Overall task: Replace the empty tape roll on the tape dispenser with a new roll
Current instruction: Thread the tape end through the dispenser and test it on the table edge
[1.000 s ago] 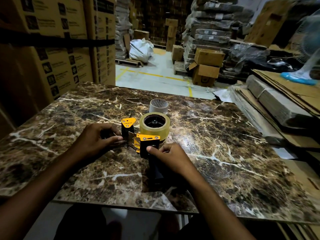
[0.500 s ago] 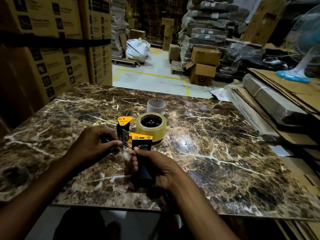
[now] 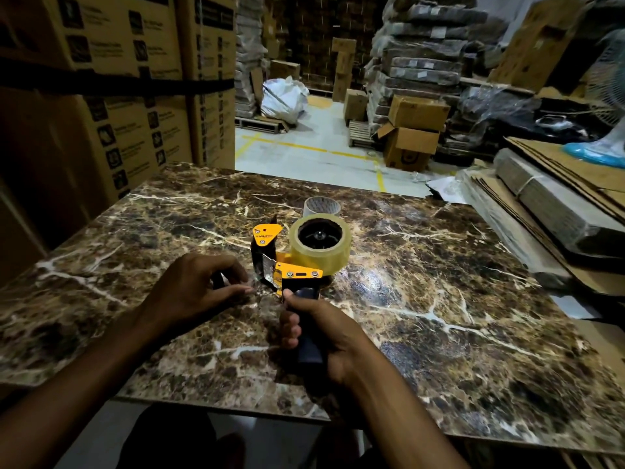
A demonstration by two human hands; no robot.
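New roll [image 3: 319, 243] already seated on the hub of the tape dispenser [image 3: 297, 265], which lies on the bench [image 3: 439, 299] just beyond both sets of fingers. Empty core [image 3: 322, 207] stands apart, behind the roll, well past the fingertips.

Right hand [image 3: 324, 336]: fingers wrapped tight round the dark handle. Left hand [image 3: 196, 289]: thumb and forefinger pinched together just beside the dispenser's front end, near the orange flap [image 3: 266, 234]; likely on the tape's free end, but the clear film is too faint to confirm.

Judged nearly done: swap made, what's left is threading the tape through the front and over the blade.

Nothing on the bench between fingers and dispenser. Flat cardboard [image 3: 558, 184] off to the right of the right fingers, well clear. Stacked cartons [image 3: 111, 96] far left.
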